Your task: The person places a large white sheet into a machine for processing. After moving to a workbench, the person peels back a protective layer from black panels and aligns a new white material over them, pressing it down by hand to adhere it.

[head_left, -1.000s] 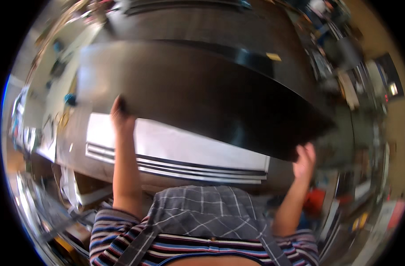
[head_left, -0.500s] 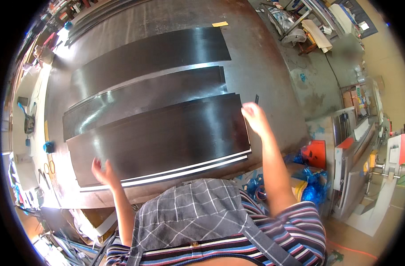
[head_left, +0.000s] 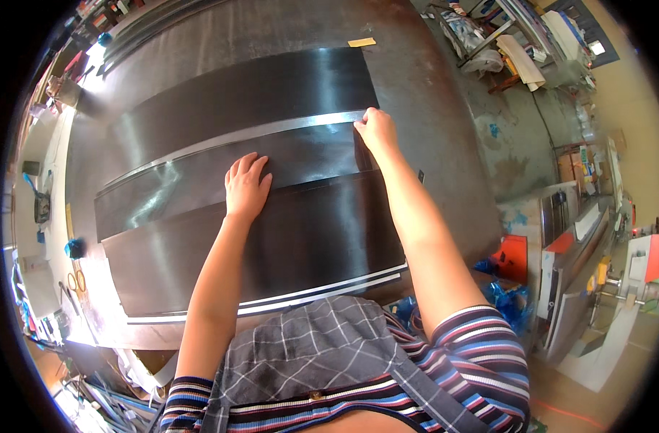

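Three groups of long, glossy dark sheets lie crosswise on a big metal-topped table. My left hand (head_left: 248,186) rests flat on the middle dark sheet (head_left: 300,153), fingers a little apart. At that sheet's far right corner, my right hand (head_left: 377,131) is closed with fingertips pinching the edge. Nearest my body is the front dark sheet (head_left: 315,224), with white strips (head_left: 308,294) showing along its near edge. Beyond the middle group lies the far dark sheet (head_left: 271,86), and a pale strip (head_left: 271,130) runs between the two. How many layers my right fingers grip is hidden.
A yellow paper slip (head_left: 362,42) lies near the far sheet's corner. Scissors (head_left: 77,280) and a blue round thing (head_left: 75,248) sit at the left edge. Right of the table stand an orange-red panel (head_left: 512,258), blue plastic (head_left: 508,299) and leaning boards (head_left: 578,267).
Both hands have moved away from my body. The left went from the front sheet's near edge onto the middle sheet; the right went from the front sheet's right edge to the middle sheet's far corner.
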Available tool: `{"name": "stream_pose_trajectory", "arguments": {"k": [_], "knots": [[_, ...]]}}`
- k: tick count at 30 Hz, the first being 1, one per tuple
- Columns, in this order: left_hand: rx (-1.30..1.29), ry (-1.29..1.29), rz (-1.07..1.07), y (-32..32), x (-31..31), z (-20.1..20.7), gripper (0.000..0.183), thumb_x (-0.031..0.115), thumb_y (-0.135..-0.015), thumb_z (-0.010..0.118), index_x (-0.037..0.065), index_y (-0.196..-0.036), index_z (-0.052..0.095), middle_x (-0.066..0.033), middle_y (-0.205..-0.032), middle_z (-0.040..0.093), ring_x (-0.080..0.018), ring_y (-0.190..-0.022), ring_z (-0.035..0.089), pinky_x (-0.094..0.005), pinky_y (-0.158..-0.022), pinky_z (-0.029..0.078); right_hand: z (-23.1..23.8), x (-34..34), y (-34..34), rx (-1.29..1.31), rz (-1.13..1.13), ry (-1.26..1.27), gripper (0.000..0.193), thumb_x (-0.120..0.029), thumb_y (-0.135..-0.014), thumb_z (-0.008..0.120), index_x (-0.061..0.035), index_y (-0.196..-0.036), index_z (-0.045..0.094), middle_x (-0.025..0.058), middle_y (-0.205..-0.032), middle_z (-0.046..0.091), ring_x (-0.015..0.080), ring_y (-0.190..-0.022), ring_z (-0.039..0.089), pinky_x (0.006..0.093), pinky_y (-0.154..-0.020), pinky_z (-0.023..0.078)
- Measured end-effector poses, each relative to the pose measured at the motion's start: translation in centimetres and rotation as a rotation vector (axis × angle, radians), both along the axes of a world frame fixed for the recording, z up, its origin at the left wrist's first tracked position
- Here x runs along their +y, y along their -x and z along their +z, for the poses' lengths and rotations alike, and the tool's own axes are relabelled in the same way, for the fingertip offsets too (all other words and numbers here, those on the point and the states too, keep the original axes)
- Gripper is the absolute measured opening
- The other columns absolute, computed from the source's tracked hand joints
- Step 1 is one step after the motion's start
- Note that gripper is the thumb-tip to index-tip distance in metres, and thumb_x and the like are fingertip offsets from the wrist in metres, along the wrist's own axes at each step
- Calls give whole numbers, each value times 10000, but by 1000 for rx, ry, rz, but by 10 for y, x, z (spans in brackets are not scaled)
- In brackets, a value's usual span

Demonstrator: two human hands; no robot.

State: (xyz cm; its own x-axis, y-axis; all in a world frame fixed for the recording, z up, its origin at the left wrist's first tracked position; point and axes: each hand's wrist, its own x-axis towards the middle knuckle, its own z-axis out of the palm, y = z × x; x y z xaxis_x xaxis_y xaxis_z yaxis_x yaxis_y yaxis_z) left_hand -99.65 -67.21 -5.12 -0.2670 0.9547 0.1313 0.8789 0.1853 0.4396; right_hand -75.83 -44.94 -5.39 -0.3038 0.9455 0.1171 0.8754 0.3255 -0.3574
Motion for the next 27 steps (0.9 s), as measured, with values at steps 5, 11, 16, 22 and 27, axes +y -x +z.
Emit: {"name": "stream_pose_trajectory", "arguments": {"k": [5, 11, 16, 22, 27], "knots": [[5, -19, 14, -4, -25, 26, 373, 200, -815, 646, 126, -1178, 605, -62, -1279, 522, -272, -1228, 447, -426, -1038, 325, 7, -10, -9, 70, -11, -8, 139, -137, -766, 699, -18, -813, 645, 178, -826, 668, 340, -805, 653, 408, -713, 519], [-2, -25, 15, -6, -27, 32, 371, 197, -816, 643, 127, -1179, 603, -67, -1277, 522, -278, -1228, 445, -427, -1040, 316, 32, -14, -15, 178, -95, 45, 144, -174, -779, 677, -50, -849, 652, 155, -856, 668, 334, -826, 644, 420, -726, 512], [7, -38, 0, -5, -26, 35, 374, 193, -816, 641, 123, -1181, 603, -75, -1280, 520, -282, -1229, 444, -428, -1041, 316, 32, -26, -8, 4, 9, -26, 191, -239, -776, 706, -66, -776, 623, 117, -833, 667, 320, -804, 646, 428, -675, 509], [0, -39, 4, -6, -26, 36, 374, 191, -817, 639, 119, -1182, 601, -80, -1283, 517, -286, -1230, 442, -430, -1043, 314, 32, -25, -16, 63, -89, -183, 64, -113, -790, 624, -81, -846, 616, 123, -886, 651, 331, -816, 630, 435, -706, 504], [5, -46, 8, -8, -27, 35, 382, 193, -816, 638, 121, -1189, 596, -80, -1284, 516, -286, -1235, 439, -430, -1046, 311, 29, -44, -15, 133, 220, -155, 133, -39, -762, 594, -79, -888, 610, 100, -903, 611, 305, -902, 598, 413, -749, 497]]}}
